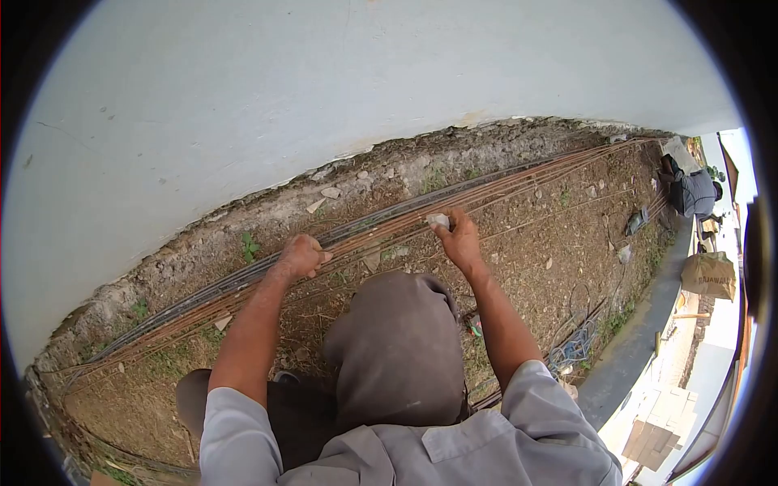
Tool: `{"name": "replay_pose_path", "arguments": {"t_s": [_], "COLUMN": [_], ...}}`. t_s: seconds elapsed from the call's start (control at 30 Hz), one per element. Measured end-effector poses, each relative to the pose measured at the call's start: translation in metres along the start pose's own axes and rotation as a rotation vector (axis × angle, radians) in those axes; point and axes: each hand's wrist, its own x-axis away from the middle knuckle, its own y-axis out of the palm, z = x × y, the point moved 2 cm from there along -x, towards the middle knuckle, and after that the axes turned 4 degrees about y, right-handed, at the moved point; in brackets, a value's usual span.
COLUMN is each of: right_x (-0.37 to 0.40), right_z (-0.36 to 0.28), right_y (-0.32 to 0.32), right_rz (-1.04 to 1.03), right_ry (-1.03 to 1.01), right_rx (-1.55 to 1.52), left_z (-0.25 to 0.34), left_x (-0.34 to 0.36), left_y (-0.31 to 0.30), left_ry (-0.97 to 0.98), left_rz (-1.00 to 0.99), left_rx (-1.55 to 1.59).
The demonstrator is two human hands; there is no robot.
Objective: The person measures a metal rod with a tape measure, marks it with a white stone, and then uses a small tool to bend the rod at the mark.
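Note:
A bundle of long, thin steel bars (405, 215), some rusty and some dark grey, lies on the soil along the foot of a wall. My left hand (303, 257) is closed in a loose fist over the bars left of my knee. What its fingers hold, if anything, is hidden. To the right, my right hand (460, 240) pinches a small whitish lump (438, 219) that looks like a piece of stone, just above the bars. My raised knee (397, 348) is between my forearms.
A pale wall (324, 81) rises beyond the bars. Another person (695, 193) bends down at the far right, near a brown paper sack (709, 275). Tangled blue rope (574, 350) lies to my right, beside a concrete edge (628, 368). Stone chips and weeds dot the soil.

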Motion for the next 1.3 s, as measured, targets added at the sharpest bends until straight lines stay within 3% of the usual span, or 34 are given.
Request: {"name": "replay_pose_path", "arguments": {"t_s": [0.6, 0.73, 0.9, 1.03, 1.13, 1.3], "right_x": [-0.027, -0.015, 0.027, 0.031, 0.019, 0.021], "right_z": [-0.032, -0.017, 0.031, 0.028, 0.013, 0.051], "right_y": [0.013, 0.015, 0.025, 0.021, 0.018, 0.057], "right_rz": [-0.128, -0.084, -0.201, -0.010, 0.082, 0.044], "right_ry": [-0.199, -0.199, -0.055, 0.003, -0.019, 0.154], "right_rx": [0.315, 0.346, 0.371, 0.094, 0.052, -0.266], "left_z": [-0.004, 0.001, -0.004, -0.004, -0.001, -0.003], "left_x": [-0.001, 0.001, -0.007, -0.006, -0.004, -0.006], "left_y": [0.000, -0.001, -0.006, -0.001, 0.000, -0.005], "left_ry": [0.002, 0.005, -0.002, -0.013, -0.012, 0.007], "left_rz": [-0.031, -0.016, -0.031, -0.049, -0.052, -0.032], "left_rx": [0.055, 0.080, 0.098, 0.103, 0.059, 0.094]}}
